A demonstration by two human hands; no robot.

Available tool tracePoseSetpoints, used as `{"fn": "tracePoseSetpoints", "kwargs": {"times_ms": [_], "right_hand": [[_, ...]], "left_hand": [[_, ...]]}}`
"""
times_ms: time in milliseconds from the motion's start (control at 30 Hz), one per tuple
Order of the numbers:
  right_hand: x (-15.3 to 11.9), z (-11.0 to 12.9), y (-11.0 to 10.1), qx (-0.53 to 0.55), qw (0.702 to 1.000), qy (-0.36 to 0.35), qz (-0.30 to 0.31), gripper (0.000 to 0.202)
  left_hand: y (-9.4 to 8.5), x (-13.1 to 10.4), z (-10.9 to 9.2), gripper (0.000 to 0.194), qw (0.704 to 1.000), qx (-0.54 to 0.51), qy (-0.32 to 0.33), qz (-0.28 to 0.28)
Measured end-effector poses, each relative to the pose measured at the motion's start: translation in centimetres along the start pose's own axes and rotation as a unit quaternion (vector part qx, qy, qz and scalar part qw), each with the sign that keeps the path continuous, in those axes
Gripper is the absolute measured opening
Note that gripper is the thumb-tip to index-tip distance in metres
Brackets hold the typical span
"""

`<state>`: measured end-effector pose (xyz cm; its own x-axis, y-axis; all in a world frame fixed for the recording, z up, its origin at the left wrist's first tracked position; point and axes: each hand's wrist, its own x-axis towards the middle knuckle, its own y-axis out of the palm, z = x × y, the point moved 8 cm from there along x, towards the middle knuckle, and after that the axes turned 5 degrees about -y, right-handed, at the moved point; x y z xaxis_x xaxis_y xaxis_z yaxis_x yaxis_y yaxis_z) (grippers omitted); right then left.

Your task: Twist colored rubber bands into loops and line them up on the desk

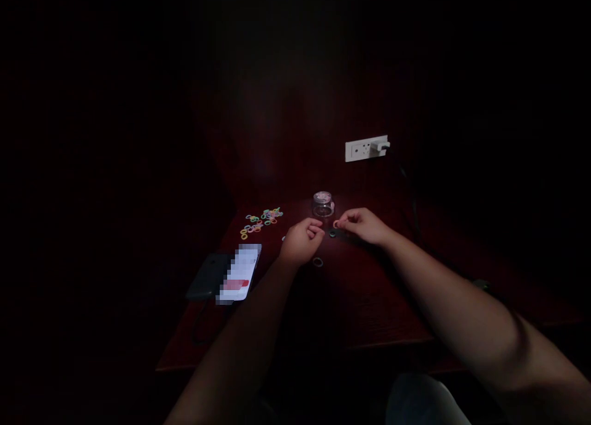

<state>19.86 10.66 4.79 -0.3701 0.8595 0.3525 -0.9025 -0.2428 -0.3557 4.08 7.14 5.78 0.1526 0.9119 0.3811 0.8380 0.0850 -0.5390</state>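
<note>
My right hand (364, 226) pinches a small orange-pink elastic band (336, 224) between thumb and fingertips, just above the table. Facing it, my left hand (301, 241) is closed with its fingers curled in; whatever may be inside them is hidden. Between and below the hands lie a small grey ring (332, 234) and a pale elastic band (318, 262). Just beyond the hands stands a clear round jar (322, 205) with a pinkish patterned top. Several coloured elastic bands (272, 215) are scattered on the table to the left.
A lit phone (240, 274) lies at the left beside a dark flat box (209, 277), with a cable near it. On the back wall is a white socket (362, 149) with a plugged-in charger (379, 146). The dark red table (369, 314) ends at its front edge; the surroundings are very dark.
</note>
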Motion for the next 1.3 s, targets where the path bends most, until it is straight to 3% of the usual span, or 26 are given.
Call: {"fn": "tracePoseSetpoints", "kwargs": {"times_ms": [100, 167, 300, 467, 767, 1000, 1300], "right_hand": [[-0.3, -2.4, -3.0, 0.009, 0.996, 0.062, -0.058, 0.033], [-0.5, -2.9, -3.4, 0.015, 0.994, 0.077, -0.078, 0.031], [-0.9, -2.4, -1.0, 0.066, 0.991, 0.090, -0.070, 0.028], [-1.3, -1.3, 2.0, 0.097, 0.990, 0.103, -0.020, 0.024], [-2.0, -0.4, 3.3, 0.140, 0.985, 0.103, 0.025, 0.026], [-2.4, 0.2, 4.0, 0.175, 0.977, 0.107, 0.058, 0.024], [-2.5, 1.2, 4.4, 0.234, 0.967, 0.050, 0.091, 0.025]], "left_hand": [[0.9, 0.4, 0.6, 0.022, 0.999, 0.044, 0.011, 0.018], [1.3, 0.1, 0.2, 0.020, 0.996, 0.071, 0.046, 0.026], [1.3, -0.6, -1.1, 0.026, 0.992, 0.095, 0.078, 0.017], [1.5, -0.5, -1.0, 0.034, 0.994, 0.091, 0.053, 0.018], [1.9, -1.4, -1.4, 0.031, 0.997, -0.015, 0.032, 0.069], [1.4, -1.7, -1.2, 0.024, 0.995, -0.078, 0.015, 0.057], [1.6, -1.5, 0.5, 0.026, 0.986, -0.151, -0.052, 0.040]]}}
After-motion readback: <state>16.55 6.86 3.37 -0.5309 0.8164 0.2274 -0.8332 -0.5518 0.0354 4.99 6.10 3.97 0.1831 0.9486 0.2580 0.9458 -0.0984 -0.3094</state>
